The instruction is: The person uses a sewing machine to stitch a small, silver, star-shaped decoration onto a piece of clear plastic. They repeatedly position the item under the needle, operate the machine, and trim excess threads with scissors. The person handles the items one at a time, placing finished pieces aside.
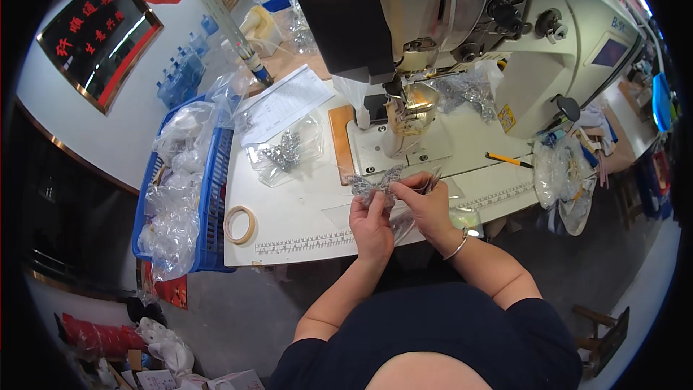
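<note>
In front of the sewing machine [424, 146], near the table's front edge, a silvery, glittering butterfly-shaped piece [368, 185] is held up between my hands. My left hand [372, 232] pinches it from below, thumb on top. My right hand [429, 209], with a bracelet at the wrist, has its thumb and forefinger on the right side of the piece. Clear plastic film shows around and under the right fingers; how it is held is hidden. To the left lies a clear bag [309, 146] with a similar silvery piece on it.
A blue basket [216, 188] of plastic bags stands left of the table. On the table are a tape roll [240, 225], a paper sheet [292, 100], an orange-yellow pen [508, 160] and a ruler strip [307, 243]. More bagged silvery pieces [465, 94] lie behind the needle area.
</note>
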### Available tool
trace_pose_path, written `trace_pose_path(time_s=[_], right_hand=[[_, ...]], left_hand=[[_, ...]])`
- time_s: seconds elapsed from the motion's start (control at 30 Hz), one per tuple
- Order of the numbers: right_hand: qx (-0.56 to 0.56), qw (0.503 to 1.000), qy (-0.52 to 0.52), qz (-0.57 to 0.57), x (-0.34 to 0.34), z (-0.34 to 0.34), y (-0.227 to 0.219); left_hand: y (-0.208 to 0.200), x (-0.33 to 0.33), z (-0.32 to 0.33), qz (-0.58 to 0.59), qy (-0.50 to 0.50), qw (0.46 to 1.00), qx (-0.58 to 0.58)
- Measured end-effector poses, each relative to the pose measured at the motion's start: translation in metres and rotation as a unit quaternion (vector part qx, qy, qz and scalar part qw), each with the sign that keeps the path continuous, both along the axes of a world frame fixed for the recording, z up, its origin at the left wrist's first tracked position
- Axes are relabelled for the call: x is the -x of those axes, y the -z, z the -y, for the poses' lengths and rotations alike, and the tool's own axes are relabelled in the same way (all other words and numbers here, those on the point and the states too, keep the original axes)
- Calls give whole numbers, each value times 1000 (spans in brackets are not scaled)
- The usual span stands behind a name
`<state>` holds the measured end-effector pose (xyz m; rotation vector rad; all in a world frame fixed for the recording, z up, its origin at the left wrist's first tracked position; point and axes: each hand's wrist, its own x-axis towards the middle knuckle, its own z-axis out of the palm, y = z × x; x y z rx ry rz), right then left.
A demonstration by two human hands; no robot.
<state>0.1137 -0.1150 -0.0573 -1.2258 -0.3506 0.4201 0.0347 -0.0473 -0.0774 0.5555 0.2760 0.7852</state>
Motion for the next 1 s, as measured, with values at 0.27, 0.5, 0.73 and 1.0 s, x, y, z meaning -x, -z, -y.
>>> trace_pose_path(time_s=[0.27, 0.5, 0.73, 1.0], right_hand=[[17, 988, -131, -77, -30, 45, -41], [64, 993, -98, 7, -47, 49, -69], [106, 986, -121, 33, -53, 54, -72], [81, 987, -124, 60, -42, 54, -65]], left_hand=[[-19, 9, -36, 4, 274, 956, -108], [-21, -20, -41, 79, 430, 899, -4], [-28, -23, -32, 88, 413, 906, -16], [-21, -18, -35, 102, 404, 909, 2]])
